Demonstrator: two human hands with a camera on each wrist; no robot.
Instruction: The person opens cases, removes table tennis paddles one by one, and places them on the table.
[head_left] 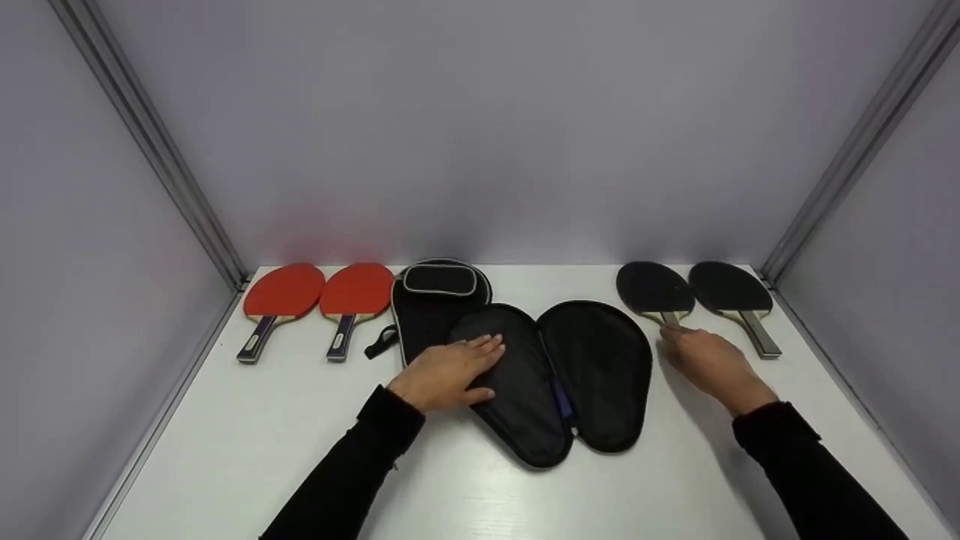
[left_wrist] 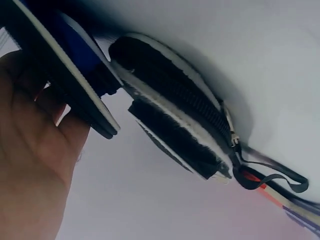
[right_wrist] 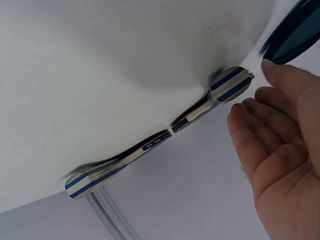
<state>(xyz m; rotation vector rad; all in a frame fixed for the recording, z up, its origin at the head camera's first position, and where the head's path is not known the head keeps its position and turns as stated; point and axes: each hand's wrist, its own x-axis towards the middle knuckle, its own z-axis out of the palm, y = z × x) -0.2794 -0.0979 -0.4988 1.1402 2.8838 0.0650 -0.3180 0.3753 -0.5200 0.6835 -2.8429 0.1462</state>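
Observation:
My left hand [head_left: 454, 375] rests with its fingers straight on the left half of an unzipped black paddle case [head_left: 592, 367], spread wide like a book. A bit of blue lining shows by its fold. In the left wrist view, that hand [left_wrist: 40, 135] lies against the case [left_wrist: 65, 65]. My right hand [head_left: 712, 367] is at the handle of a black table tennis paddle [head_left: 654, 287]. The right wrist view shows the right hand [right_wrist: 280, 150] with loosely bent fingers, apart from the handle end [right_wrist: 231, 84].
Partly under the opened case lies a second black case [head_left: 424, 315] with pale piping and a strap. Two red paddles [head_left: 285, 291] lie at the left. Another black paddle [head_left: 731, 289] lies at the far right. Grey walls [head_left: 480, 135] enclose the white table [head_left: 300, 442].

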